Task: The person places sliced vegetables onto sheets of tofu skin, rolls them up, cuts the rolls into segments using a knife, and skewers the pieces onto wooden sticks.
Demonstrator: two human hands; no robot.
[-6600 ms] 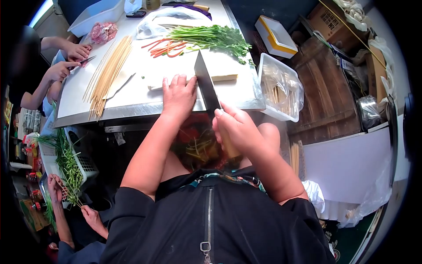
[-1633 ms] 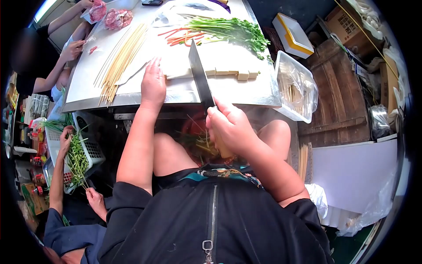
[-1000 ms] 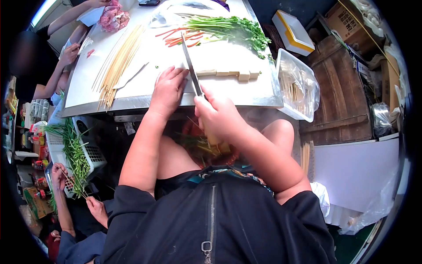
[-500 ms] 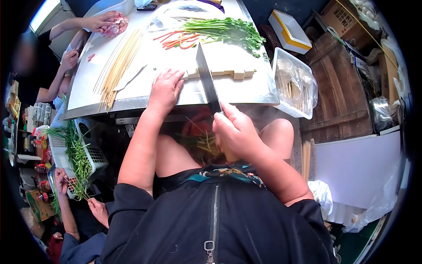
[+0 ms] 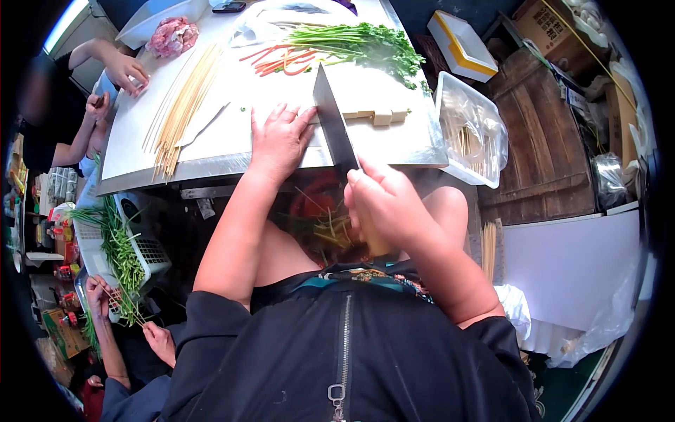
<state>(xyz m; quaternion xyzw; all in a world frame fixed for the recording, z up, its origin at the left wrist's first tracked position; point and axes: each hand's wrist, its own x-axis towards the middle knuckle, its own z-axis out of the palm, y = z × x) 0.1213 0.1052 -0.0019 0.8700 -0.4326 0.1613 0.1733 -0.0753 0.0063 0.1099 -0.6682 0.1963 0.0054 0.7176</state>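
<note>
In the head view my right hand (image 5: 390,207) is closed round the handle of a cleaver (image 5: 335,126), its broad dark blade reaching over the table's near edge. My left hand (image 5: 281,141) lies on the white tabletop with fingers spread, fingertips right beside the blade. To the right of the blade runs a row of pale, cut blocks (image 5: 381,117). Any part of the row under my left hand is hidden. Behind the blade lie green leafy stalks (image 5: 351,42) and orange-red strips (image 5: 281,60). Left of my left hand are bamboo skewers (image 5: 184,112) and a thin blade (image 5: 205,126).
Raw meat (image 5: 173,37) sits at the table's far left, near a co-worker's hand (image 5: 126,72). Another person's hands (image 5: 160,341) hold skewers beside a white basket (image 5: 151,250) of greens. A clear plastic bin (image 5: 472,133) stands at the table's right edge.
My left hand has shifted right towards the cleaver, its fingers now spread wider. My right hand and the cleaver have moved slightly. The co-worker's hand has left the meat.
</note>
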